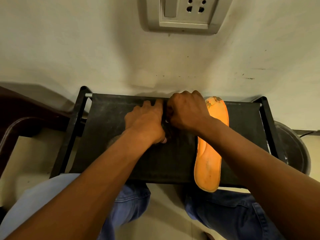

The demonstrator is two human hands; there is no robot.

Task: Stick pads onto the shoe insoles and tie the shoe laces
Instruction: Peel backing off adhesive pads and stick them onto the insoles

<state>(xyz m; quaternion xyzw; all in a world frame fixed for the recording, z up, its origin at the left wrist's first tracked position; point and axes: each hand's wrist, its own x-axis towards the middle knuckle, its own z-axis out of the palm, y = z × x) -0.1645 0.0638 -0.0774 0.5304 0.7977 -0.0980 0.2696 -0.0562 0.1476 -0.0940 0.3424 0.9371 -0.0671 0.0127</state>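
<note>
An orange insole [210, 153] lies lengthwise on the right part of a black fabric shelf [107, 135], its heel hanging over the near edge. My left hand [147, 122] and my right hand [187, 111] meet at the middle of the shelf over a dark piece [165, 125]. That piece is almost wholly hidden and hard to tell from the black fabric. My left hand arches over it, fingers reaching to the far edge and thumb tucked at the near side. The fingers of my right hand are curled into a fist and pinch the piece's right edge. My right forearm crosses the orange insole.
The shelf's black metal frame [267, 122] stands against a pale wall with a socket plate [183, 13]. A dark wooden chair [20, 115] is on the left and a round dark bin [294, 146] on the right. My knees in blue jeans [230, 210] sit below the shelf.
</note>
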